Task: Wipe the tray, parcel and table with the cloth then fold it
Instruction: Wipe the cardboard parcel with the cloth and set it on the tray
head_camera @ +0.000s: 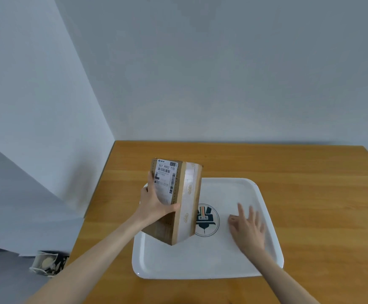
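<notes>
A brown cardboard parcel (179, 213) with a shipping label and a pale tape strip stands tilted on its lower corner over the left part of the white tray (200, 264). My left hand (154, 205) grips the parcel's left face, thumb across the front. My right hand (247, 229) lies flat on the tray's right half, fingers spread, a little blurred. Whether a white cloth lies under it, I cannot tell. The tray has a round dark logo (208, 220) in its middle and rests on the wooden table (310, 194).
The table meets grey walls at the back and left. On the floor at the lower left, beside the table's edge, lies a patterned bag (47, 263).
</notes>
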Available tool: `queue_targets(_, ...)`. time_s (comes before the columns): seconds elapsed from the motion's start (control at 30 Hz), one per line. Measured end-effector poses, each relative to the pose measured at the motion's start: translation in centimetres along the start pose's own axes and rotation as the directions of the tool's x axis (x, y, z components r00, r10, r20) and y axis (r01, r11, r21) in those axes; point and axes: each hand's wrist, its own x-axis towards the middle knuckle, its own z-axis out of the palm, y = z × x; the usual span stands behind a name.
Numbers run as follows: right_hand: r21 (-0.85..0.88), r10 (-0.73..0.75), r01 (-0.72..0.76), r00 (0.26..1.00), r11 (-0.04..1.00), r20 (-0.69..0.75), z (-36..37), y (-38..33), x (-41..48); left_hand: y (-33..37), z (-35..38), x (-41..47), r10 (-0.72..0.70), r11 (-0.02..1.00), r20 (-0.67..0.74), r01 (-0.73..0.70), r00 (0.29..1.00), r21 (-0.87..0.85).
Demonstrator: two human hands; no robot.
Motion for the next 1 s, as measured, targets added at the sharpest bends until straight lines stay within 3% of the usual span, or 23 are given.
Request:
queue_targets(0.07, -0.110, 0.057, -0.044, 0.991, 0.993, 0.123, 0.9, 2.7, 0.1, -0.3, -0.2, -0.7, 0.098, 0.994, 0.017, -0.098, 0.995, 0.049)
queue_targets(0.13, -0.075, -0.008, 0.017, 0.992, 0.997, 0.127, 1.7, 4.2, 0.0, -0.7, -0.3, -1.4, 0.199, 0.977, 0.041, -0.201, 0.979, 0.070)
queue_targets(0.2, 0.070, -0.028, 0.023, 0.997, 0.997, 0.069, 1.8, 4.7, 0.7, -1.2, -0.2, -2.0, 0.284, 0.953, 0.050, -0.287, 0.958, 0.097)
queue_targets(0.3, 0.423, 0.119, -0.134, 0.991, 0.896, 0.061, 0.1, 3.8, 1.3, -2.1, -0.1, -2.5, 0.403, 0.896, 0.056, -0.406, 0.913, 0.179)
queue_targets(0.33, 0.592, 0.180, -0.194, 0.980, 0.783, 0.082, -0.9, 3.2, 1.2, -2.4, -0.1, -2.6, 0.462, 0.856, 0.064, -0.464, 0.885, 0.227)
queue_targets(0.4, 0.883, 0.189, -0.226, 0.969, 0.412, 0.159, -3.5, 1.5, 0.7, -2.9, -0.1, -2.7, 0.600, 0.749, 0.064, -0.588, 0.798, 0.305)
queue_targets(0.47, 0.982, -0.004, -0.138, 0.990, 0.131, 0.140, -6.9, -0.2, 0.3, -3.2, -0.4, -2.9, 0.699, 0.670, 0.044, -0.675, 0.714, 0.309)
queue_targets(0.53, 0.999, -0.252, -0.045, 0.966, 0.018, 0.049, -10.6, -1.8, -0.2, -3.4, -0.8, -2.9, 0.747, 0.623, 0.023, -0.712, 0.664, 0.323)
queue_targets(0.6, 0.999, -0.380, 0.015, 0.925, 0.046, 0.004, -13.5, -3.4, -0.6, -3.3, -1.3, -2.9, 0.764, 0.598, 0.024, -0.722, 0.644, 0.348)
queue_targets(0.73, 0.932, -0.405, 0.152, 0.914, 0.329, -0.007, -15.1, -6.4, -1.1, -2.8, -1.7, -2.8, 0.795, 0.539, 0.063, -0.749, 0.604, 0.384)
queue_targets(0.8, 0.891, -0.384, 0.191, 0.923, 0.412, -0.020, -15.0, -7.2, -1.3, -2.9, -1.9, -2.7, 0.796, 0.527, 0.069, -0.746, 0.601, 0.407)
queue_targets(0.87, 0.882, -0.346, 0.222, 0.935, 0.415, -0.073, -15.5, -7.7, -1.3, -3.2, -2.1, -2.7, 0.794, 0.518, 0.083, -0.742, 0.602, 0.426)
queue_targets(0.93, 0.915, -0.312, 0.220, 0.943, 0.338, -0.112, -16.1, -8.1, -1.2, -3.2, -2.2, -2.8, 0.800, 0.497, 0.110, -0.755, 0.589, 0.427)
queue_targets(1.0, 0.921, -0.334, 0.206, 0.938, 0.330, -0.090, -16.8, -8.5, -1.0, -2.9, -2.0, -3.2, 0.815, 0.484, 0.109, -0.772, 0.570, 0.411)
